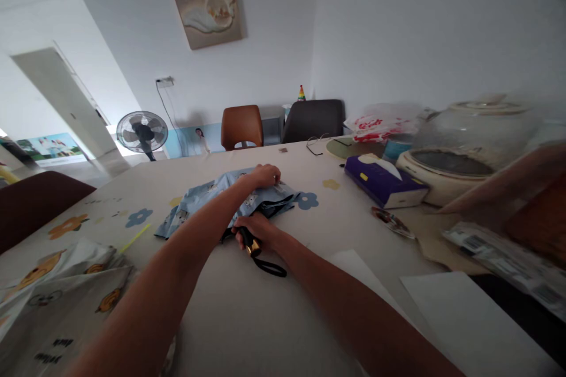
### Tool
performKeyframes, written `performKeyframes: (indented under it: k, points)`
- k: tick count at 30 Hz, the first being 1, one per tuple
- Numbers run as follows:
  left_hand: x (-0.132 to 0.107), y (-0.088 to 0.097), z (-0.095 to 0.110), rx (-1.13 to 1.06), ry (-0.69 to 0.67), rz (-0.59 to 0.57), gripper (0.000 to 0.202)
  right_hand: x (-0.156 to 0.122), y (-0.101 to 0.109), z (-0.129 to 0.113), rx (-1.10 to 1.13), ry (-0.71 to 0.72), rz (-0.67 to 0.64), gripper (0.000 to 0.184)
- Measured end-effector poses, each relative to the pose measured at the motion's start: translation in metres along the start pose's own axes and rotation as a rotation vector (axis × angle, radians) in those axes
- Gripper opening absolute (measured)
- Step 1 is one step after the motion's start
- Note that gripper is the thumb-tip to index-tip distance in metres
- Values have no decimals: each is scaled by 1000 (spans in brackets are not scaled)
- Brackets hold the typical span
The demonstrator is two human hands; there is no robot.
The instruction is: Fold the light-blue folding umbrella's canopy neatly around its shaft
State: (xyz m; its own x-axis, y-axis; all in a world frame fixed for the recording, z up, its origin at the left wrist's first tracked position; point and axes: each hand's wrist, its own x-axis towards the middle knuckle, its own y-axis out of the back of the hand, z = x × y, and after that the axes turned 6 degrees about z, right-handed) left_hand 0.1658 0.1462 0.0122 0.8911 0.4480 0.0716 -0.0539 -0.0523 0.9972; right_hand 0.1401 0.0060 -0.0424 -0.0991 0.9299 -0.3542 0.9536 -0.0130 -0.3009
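Between the hands lies the umbrella (201,203), its long axis running from the right hand (256,230), clenched round the handle (250,245), out to the left hand (265,175), curled onto the canopy.

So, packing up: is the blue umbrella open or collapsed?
Collapsed, not rolled tight: the umbrella lies bunched flat on the table under the left hand; right hand grips its handle.

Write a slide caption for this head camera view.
Right hand grips the black handle of a folded blue umbrella, left hand resting on its canopy over a flower-print tablecloth.
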Motion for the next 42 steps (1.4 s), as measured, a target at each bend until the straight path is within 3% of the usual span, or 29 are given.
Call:
performKeyframes:
  k: [3, 8, 14, 20, 25, 29, 36, 42]
  points:
    - [-1, 2, -3, -1, 8, 7, 31, 0, -1, -1, 7, -5, 2, 16]
    - [-4, 3, 2, -5, -40, -58, 51, -1, -2, -2, 12, -6, 19, 18]
    - [2, -1, 19, 93, -119, -175, 36, 0, -1, -1, -13, 6, 11, 19]
    - [6, 7, 21, 148, -104, -87, 25, 2, 0, 0, -14, -1, 6, 19]
    - [-4, 14, 14, 126, -134, -44, 39, 0, -3, -2, 9, -15, 34, 23]
    - [-14, 23, 10, 169, -188, 78, 36, 0, -4, -3, 3, -14, 38, 23]
    - [-37, 56, -1, 17, -53, 406, 28, 3, -5, -3, 11, -21, 52, 24]
    - [-81, 72, -28, -143, -19, 609, 26, -2, -6, -6, -6, -2, 82, 22]
